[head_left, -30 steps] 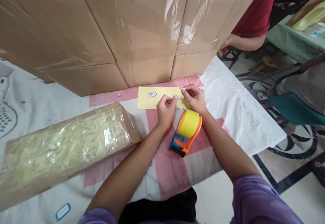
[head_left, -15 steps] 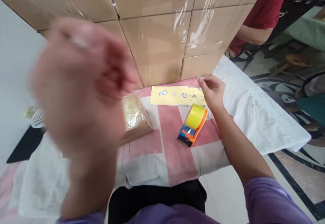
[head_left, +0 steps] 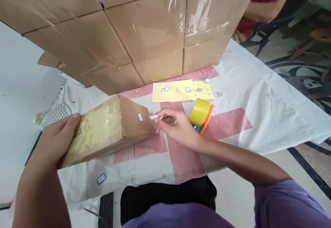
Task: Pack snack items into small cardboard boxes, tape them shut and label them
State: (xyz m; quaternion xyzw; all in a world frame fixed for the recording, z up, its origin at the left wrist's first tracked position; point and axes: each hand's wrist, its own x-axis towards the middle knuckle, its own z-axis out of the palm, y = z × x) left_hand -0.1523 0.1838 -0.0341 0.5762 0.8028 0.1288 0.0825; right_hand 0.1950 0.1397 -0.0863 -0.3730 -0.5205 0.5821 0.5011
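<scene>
A cardboard box lies on the cloth, its upper face covered with clear tape over pale yellow contents or lining. My left hand grips its left end, thumb on the upper edge. A small white label with a blue outline sits on the box's right end face. Close by that face, my right hand pinches another small white label between thumb and fingertips. Beyond it lies a yellow backing sheet with several label pieces on it. A tape dispenser with yellow tape stands partly behind my right wrist.
Tape-wrapped cardboard boxes form a stack at the back. A white and pink cloth covers the table, with a loose label near its front edge. A white perforated object lies at left. A person in red is behind the stack.
My left hand has come down from near the camera onto the box's left end. The right hand has moved left and nearer, from the yellow sheet to the box's right end.
</scene>
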